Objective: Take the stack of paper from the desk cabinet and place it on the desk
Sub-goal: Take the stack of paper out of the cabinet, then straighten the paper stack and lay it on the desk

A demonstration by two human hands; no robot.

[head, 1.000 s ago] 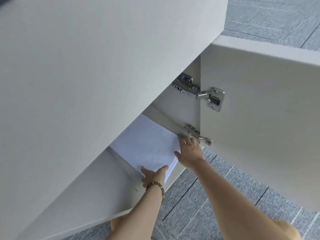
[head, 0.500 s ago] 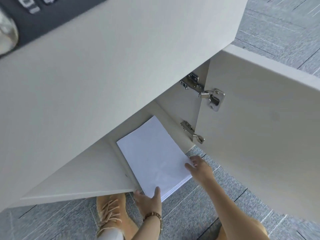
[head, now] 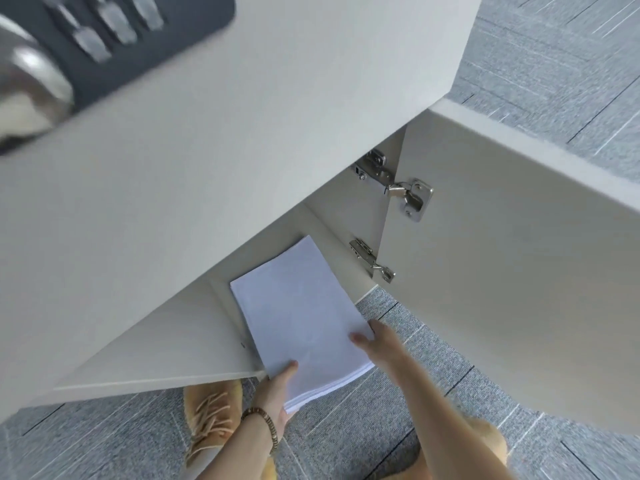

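A white stack of paper (head: pixel 298 317) sticks out of the open desk cabinet (head: pixel 194 341), its near end hanging past the cabinet floor's front edge. My left hand (head: pixel 277 389) grips the stack's near left corner, thumb on top and fingers underneath. My right hand (head: pixel 377 341) holds the stack's right edge, thumb pressed on the top sheet. The far end of the stack still lies under the white desk top (head: pixel 242 133).
The cabinet door (head: pixel 502 271) stands open to the right on two metal hinges (head: pixel 408 195). A dark mat (head: pixel 114 57) with blurred objects lies on the desk at top left. Grey carpet floor (head: pixel 398 393) and a tan laced shoe (head: pixel 211 417) are below.
The stack has slid further out of the cabinet toward me. My hands shifted from its front edge to gripping its left corner and right side. The view has tilted up, showing more desk top.
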